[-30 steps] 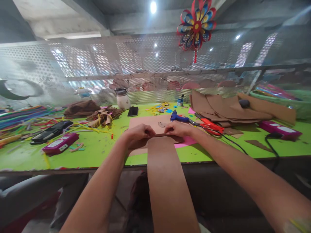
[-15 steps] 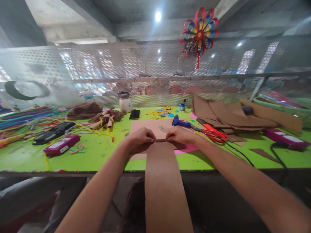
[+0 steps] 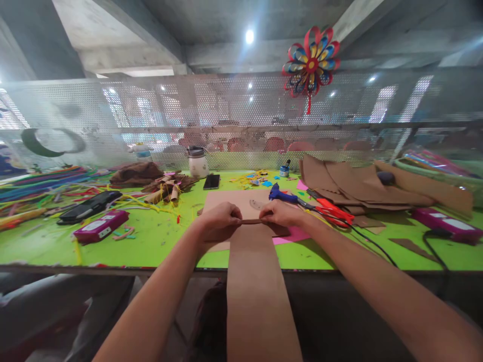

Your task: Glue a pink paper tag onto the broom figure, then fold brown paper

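A long brown paper strip (image 3: 256,286) runs from the green table (image 3: 158,241) over its front edge toward me. My left hand (image 3: 219,221) and my right hand (image 3: 281,213) pinch its far end side by side, where the end is folded or rolled over. Under the hands lies a tan sheet (image 3: 230,201) on a pink sheet (image 3: 292,234).
A blue glue gun (image 3: 281,195) and red scissors (image 3: 332,211) lie just right of my hands, with a black cord trailing right. Brown sheets (image 3: 354,183) are stacked at the back right. A phone (image 3: 211,182), a jar (image 3: 198,162), pink boxes (image 3: 100,226) and coloured strips lie left. Mesh fence behind.
The view has tilted up a little. Both hands stay on the strip's far end, drawn slightly closer together.
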`<action>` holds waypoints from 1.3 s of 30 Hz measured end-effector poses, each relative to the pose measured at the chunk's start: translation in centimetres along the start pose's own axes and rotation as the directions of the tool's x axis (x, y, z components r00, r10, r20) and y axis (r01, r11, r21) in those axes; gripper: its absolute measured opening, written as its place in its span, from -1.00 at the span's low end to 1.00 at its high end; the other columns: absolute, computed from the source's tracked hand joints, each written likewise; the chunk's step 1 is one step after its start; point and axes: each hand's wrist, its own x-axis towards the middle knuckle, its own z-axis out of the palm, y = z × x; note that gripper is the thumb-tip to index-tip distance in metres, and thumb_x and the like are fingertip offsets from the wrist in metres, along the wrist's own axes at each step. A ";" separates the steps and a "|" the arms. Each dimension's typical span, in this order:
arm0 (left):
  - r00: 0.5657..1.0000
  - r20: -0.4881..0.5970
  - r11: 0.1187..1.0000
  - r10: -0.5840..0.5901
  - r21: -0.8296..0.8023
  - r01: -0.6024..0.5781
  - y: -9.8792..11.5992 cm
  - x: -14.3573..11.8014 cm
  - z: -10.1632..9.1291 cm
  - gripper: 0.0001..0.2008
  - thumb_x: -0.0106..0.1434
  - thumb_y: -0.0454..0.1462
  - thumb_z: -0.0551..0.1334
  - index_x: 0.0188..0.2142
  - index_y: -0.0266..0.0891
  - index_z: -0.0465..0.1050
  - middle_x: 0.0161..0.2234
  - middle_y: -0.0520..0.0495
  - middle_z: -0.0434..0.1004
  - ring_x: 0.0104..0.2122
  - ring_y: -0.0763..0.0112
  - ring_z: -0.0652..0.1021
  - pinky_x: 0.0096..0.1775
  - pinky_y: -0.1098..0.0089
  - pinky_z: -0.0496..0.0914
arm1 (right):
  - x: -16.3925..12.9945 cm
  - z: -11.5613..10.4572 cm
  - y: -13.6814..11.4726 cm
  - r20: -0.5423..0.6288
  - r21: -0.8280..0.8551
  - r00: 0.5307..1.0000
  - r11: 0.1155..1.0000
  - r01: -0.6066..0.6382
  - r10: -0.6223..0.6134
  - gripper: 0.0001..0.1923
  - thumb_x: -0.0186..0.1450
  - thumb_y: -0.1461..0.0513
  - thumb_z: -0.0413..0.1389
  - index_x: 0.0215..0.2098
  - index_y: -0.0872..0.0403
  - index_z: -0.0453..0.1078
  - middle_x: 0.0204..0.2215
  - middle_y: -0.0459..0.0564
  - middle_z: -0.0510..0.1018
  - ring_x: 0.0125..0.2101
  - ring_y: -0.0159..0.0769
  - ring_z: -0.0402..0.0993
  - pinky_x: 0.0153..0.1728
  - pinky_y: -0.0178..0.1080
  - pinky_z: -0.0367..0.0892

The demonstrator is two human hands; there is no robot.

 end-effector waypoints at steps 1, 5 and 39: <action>1.000 0.008 1.000 -0.009 -0.014 0.009 0.0 -0.1 -0.2 -0.81 0.04 -0.26 0.16 -0.39 -0.28 0.50 -0.48 -0.03 0.50 -0.48 0.43 0.41 -0.42 0.47 0.22 | -0.1 -0.1 0.1 0.001 0.034 1.000 0.999 0.003 -0.003 -0.84 0.14 0.28 0.09 -0.40 0.15 0.52 -0.52 -0.05 0.53 -0.51 -0.40 0.33 -0.48 -0.37 0.17; 0.999 0.000 0.964 0.036 -0.263 -0.035 0.2 -0.5 -1.1 -0.82 0.10 -0.20 0.17 -0.43 -0.29 0.43 -0.52 0.03 0.40 -0.49 0.48 0.36 -0.41 0.47 0.22 | -0.5 -1.0 0.0 -0.104 0.418 0.995 0.907 0.051 -0.008 -0.72 0.17 0.11 0.11 -0.37 0.17 0.49 -0.47 -0.01 0.52 -0.45 -0.37 0.37 -0.37 -0.31 0.26; 0.990 -0.140 0.981 0.037 -0.186 -0.063 2.5 0.2 0.1 -0.67 0.15 -0.11 0.13 -0.47 -0.33 0.51 -0.59 0.02 0.42 -0.53 0.48 0.36 -0.47 0.48 0.18 | 0.4 0.1 -2.8 -0.036 0.254 0.999 0.967 -0.006 0.015 -0.68 0.19 0.11 0.06 -0.32 0.20 0.50 -0.44 -0.04 0.53 -0.41 -0.33 0.35 -0.38 -0.31 0.21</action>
